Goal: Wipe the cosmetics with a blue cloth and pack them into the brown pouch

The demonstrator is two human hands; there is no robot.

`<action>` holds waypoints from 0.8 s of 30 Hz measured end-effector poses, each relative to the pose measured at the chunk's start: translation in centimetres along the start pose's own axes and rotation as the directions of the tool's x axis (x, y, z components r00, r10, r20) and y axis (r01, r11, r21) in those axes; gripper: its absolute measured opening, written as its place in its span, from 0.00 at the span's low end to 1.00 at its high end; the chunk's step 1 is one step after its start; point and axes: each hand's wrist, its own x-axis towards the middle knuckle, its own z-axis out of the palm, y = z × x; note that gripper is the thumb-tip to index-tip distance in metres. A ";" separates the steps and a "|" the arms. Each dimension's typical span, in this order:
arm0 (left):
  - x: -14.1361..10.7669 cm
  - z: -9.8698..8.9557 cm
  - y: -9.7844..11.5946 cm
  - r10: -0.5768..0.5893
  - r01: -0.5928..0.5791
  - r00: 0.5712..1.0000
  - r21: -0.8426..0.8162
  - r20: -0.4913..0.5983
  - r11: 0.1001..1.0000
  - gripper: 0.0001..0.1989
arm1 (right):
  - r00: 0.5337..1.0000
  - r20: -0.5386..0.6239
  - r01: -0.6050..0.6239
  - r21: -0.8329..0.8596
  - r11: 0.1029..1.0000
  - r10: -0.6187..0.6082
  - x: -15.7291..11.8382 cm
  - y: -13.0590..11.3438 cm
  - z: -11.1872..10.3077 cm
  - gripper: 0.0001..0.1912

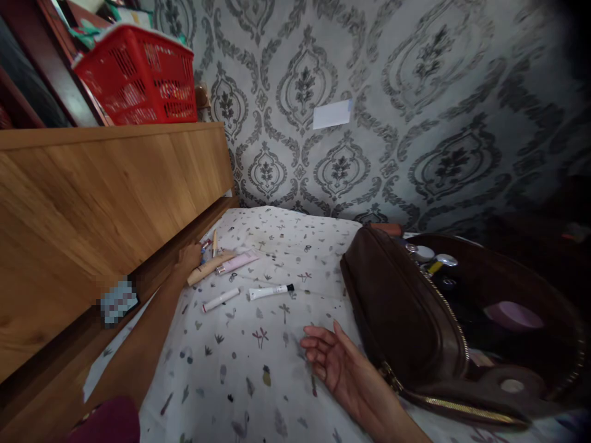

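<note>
At the far left edge of the patterned sheet (258, 381), my left hand (188, 257) is beside a few small items, its fingers mostly hidden. A beige tube (207, 269) and a pale pink tube (239, 262) lie just right of it. Nearer to me are a slim white stick (221, 299) and a white tube with a black cap (271, 291). My right hand (335, 363) rests palm up with loosely curled fingers, holding nothing, left of an unzipped brown bag (406, 314). Inside the bag are several cosmetics, among them a pink oval item (514, 315).
A wooden headboard (115, 191) rises along the left, with a red basket (143, 77) on top. A phone-like object (119, 301) lies on its lower ledge. Behind stands a patterned wall (323, 74) with a white paper (332, 114) on it.
</note>
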 end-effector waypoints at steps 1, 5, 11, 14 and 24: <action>0.0 0.0 0.1 -0.007 0.007 1.000 0.022 0.019 1.000 0.18 | 1.000 -0.002 -0.001 -0.001 1.000 0.001 0.0 0.0 0.0 0.23; -0.2 -0.3 0.9 -0.021 0.014 0.997 0.083 0.081 0.996 0.17 | 1.000 -0.010 -0.007 -0.004 1.000 0.007 0.0 0.1 0.0 0.23; -1.0 -0.8 2.0 0.063 -0.075 0.990 0.091 0.123 0.993 0.18 | 1.000 -0.016 0.000 -0.012 1.000 0.000 -0.1 0.1 0.1 0.23; -1.3 -1.1 2.5 0.106 -0.122 0.981 0.093 0.160 0.988 0.17 | 0.999 -0.033 0.007 -0.022 1.000 -0.007 -0.2 0.2 0.1 0.23; 0.9 -0.2 8.1 0.180 -0.188 0.979 0.082 0.096 0.979 0.18 | 1.000 -0.017 0.015 -0.047 0.999 -0.015 -0.3 0.3 0.2 0.21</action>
